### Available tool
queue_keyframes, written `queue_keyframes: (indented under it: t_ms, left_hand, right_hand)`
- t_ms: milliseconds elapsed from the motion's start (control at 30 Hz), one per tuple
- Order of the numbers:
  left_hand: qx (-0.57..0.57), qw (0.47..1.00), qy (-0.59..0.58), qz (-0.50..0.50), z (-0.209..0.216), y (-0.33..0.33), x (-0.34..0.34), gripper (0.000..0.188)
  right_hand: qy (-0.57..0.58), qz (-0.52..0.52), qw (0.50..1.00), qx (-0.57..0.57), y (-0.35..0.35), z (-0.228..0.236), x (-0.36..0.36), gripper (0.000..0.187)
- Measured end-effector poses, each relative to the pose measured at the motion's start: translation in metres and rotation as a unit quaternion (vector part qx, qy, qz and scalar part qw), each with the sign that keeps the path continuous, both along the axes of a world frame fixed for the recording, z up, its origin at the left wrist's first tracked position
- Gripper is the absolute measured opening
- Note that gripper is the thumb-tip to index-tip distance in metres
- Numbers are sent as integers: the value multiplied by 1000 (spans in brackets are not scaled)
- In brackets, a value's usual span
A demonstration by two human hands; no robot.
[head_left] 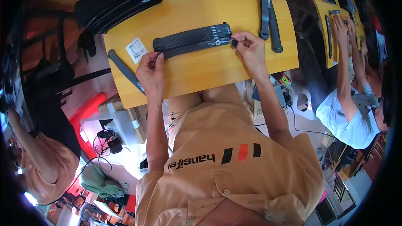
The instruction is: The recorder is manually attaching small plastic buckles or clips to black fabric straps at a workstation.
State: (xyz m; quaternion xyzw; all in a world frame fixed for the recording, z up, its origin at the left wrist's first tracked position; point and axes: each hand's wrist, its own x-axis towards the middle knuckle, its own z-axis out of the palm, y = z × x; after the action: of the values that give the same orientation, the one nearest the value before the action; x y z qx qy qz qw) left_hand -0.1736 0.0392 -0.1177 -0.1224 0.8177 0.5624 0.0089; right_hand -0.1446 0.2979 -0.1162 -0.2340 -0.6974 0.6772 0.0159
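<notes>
Several flat black straps (190, 38) with pale printing near their right end lie overlapping in a row on the yellow wooden table (199, 74). My left hand (151, 75) pinches the left end of the nearest black strap between thumb and fingers. At the other end, my right hand (252, 52) is closed on that strap's dark tip, its thumb and index finger pressed together. The strap stretches between both hands along the near side of the row. Beside my left wrist lies a single dark strap (124, 72), partly hidden by the hand.
A white printed label (136, 50) lies left of the row. Behind it rises a tall pile of black flat pieces (121, 6). Two loose straps (274, 29) lie at the table's right. Another person's hands (342, 31) work at a neighbouring table; a person's arm (37, 155) shows at left.
</notes>
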Motion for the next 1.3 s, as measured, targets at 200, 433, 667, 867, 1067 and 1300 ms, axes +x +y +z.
queue_keyframes:
  t_ms: [200, 433, 667, 867, 1067, 1300]
  left_hand:
    - [5, 1000, -1, 1, -6, -2, 0, 13]
    - [34, 999, -16, 7, -5, 1, -1, 11]
    - [52, 998, -18, 12, -5, 2, -1, 10]
    - [61, 998, -16, 14, -9, 0, -1, 10]
    - [55, 998, -14, 15, -8, 0, -1, 10]
    - [51, 998, -16, 15, -6, 2, -2, 11]
  right_hand:
    - [12, 7, 1000, 20, 2, -3, 1, 11]
    - [-8, -6, 1000, -9, 3, 0, 0, 18]
    - [36, -24, 999, -25, 0, 2, -1, 16]
    - [36, -38, 999, -17, -2, 0, -3, 15]
    - [35, -46, 998, -18, -3, 1, -3, 15]
    - [34, -50, 998, -10, -4, -1, -4, 15]
